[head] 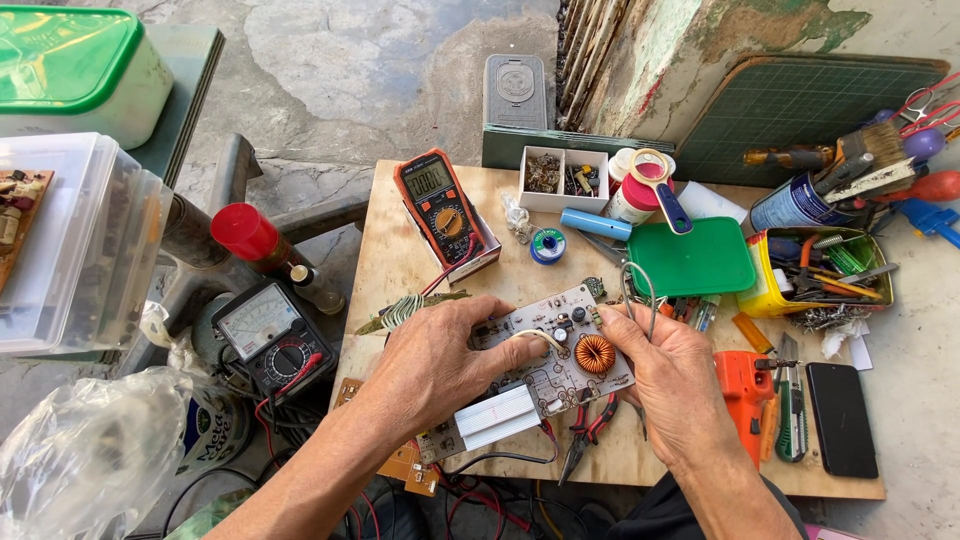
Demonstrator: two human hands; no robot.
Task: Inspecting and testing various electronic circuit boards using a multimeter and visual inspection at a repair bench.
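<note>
Both hands are on the circuit board (pixel 560 355) over the wooden worktop (pixel 400 250). The left hand (pixel 440 365) clasps the board's left end, fingers curled over it; the right hand (pixel 670 375) pinches a thin wire loop (pixel 640 290) beside the copper coil (pixel 595 354). Red-handled pliers (pixel 585 430) lie just below.

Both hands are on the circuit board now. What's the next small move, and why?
Probably feed the thin wire pinched in the right hand down toward the circuit board beside the copper coil; the left hand already steadies the board.
</note>
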